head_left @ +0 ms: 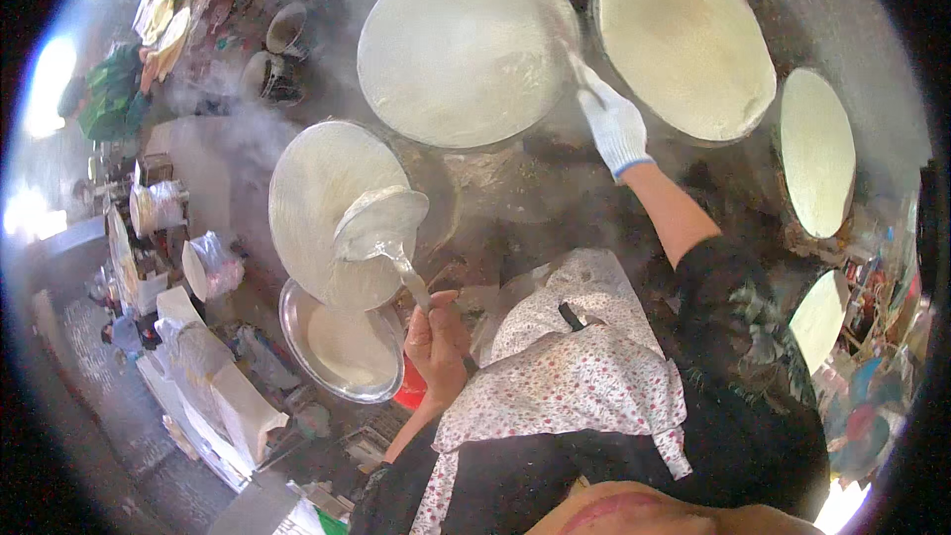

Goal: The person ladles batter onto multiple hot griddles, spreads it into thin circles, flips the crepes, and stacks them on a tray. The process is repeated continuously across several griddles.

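In left hand: grips ladle by its handle, over pale disc ahead-left. Just left of wrist: metal basin. In gloved right hand, farther ahead: grips stick over larger disc. Could drip from tilting the ladle. Hard to make out through haze: stick's far end, ladle's contact below.

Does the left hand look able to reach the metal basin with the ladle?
Probably yes: the left hand, gripping the ladle, is close beside the metal basin, whose pale contents lie largely uncovered. The disc beneath the ladle seems to overlap only the basin's upper edge, so the way looks free.
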The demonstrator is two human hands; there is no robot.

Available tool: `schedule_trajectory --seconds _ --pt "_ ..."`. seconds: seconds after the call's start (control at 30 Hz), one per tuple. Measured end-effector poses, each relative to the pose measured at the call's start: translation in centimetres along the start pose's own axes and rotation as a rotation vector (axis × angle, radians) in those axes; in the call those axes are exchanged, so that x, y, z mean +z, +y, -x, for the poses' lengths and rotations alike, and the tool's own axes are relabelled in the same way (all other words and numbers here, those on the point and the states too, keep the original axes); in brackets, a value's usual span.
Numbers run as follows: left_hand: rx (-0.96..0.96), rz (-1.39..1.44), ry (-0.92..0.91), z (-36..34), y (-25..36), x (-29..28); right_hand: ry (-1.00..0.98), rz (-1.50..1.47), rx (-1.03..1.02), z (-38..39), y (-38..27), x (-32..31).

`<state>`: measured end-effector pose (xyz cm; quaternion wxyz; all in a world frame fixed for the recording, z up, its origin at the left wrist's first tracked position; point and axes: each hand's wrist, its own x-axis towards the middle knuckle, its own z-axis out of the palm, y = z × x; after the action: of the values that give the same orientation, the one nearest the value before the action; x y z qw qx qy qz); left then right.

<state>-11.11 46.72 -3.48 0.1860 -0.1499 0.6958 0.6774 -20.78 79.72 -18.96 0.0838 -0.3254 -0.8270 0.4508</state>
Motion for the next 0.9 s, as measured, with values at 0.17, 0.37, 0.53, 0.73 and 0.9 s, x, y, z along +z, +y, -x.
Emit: schedule_trajectory --seconds 0.17,0.37,0.53,0.73,0.9 --pt "-0.002 0.023 0.003 -0.2 0.1 -0.4 -0.169 0.092 -0.031 2.0 0.2 1.3" --pt "0.056 0.035 -0.024 -0.6 -0.2 -1.7 -0.007 0.054 -0.204 0.2 0.2 1.4" --pt "0.027 0.028 0.000 0.7 -1.1 -2.2 -0.400 0.412 -0.106 0.4 0.1 -0.2" --pt "0.107 -0.113 -0.048 -8.1 4.0 -1.0 -0.016 0.194 -0.410 -0.9 -2.1 -0.3" --pt "0.081 0.377 -0.310 -19.0 6.9 3.6 -0.362 0.347 -0.239 2.3 -0.1 -1.9"
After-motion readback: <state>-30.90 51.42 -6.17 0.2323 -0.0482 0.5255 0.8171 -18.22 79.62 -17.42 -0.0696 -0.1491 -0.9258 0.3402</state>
